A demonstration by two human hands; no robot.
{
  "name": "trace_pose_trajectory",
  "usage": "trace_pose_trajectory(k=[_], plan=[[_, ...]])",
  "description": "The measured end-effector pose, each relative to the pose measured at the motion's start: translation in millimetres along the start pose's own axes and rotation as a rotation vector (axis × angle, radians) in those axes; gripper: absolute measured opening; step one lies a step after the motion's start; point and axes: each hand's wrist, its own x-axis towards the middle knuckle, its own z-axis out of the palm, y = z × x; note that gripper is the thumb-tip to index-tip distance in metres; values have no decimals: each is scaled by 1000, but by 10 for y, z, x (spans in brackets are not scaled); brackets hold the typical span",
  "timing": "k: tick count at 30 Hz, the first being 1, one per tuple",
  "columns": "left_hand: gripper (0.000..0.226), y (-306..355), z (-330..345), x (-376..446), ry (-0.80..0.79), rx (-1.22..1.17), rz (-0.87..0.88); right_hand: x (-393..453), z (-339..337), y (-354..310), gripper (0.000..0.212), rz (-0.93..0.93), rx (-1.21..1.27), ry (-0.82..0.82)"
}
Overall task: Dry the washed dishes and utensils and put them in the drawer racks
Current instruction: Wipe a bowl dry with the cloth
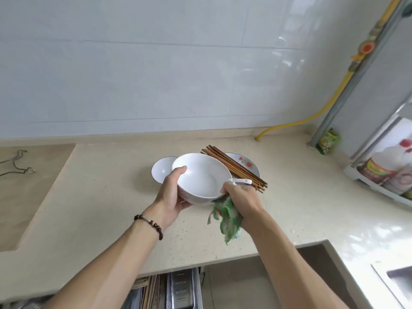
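My left hand (172,192) grips a white bowl (200,175) by its near-left rim, holding it tilted above the counter. My right hand (242,197) clutches a green and white cloth (227,219) against the bowl's right rim. Behind the bowl, a smaller white bowl (161,168) sits on the counter to the left. To the right, a bundle of brown chopsticks (236,168) lies across a flower-patterned plate (245,163). A white spoon (244,181) lies beside the chopsticks. The open drawer rack (180,288) shows below the counter edge, with metal trays and some chopsticks in it.
The beige countertop (100,197) stretches to the left, where a wire hanger (20,163) lies. A yellow hose (312,117) runs up the tiled wall. A rack with bottles (383,172) stands at the right, and a sink (399,282) is at the lower right.
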Motion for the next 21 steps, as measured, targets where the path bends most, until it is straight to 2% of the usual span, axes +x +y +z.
trace_pose_trajectory(k=[2,7,10,12,14,16,21], plan=[[25,-116,280,-133,20,18,-2,-154,-267,40,11,-11,3,55],[27,-514,1127,-413,29,93,18,-527,-1157,211,12,-51,-6,167],[24,-814,1687,-589,9,148,25,-701,-1786,395,22,-65,1,224],[31,-1084,2152,-714,-9,211,53,-826,-2342,557,19,-96,21,287],[49,-1355,2541,-784,-10,279,115,-962,-2864,688,14,-120,50,345],[61,-1625,2945,-896,-11,353,143,-1112,-3427,832,18,-109,54,403],[55,-2320,3884,-1209,-55,660,204,-1531,-4677,1272,27,-39,52,465]])
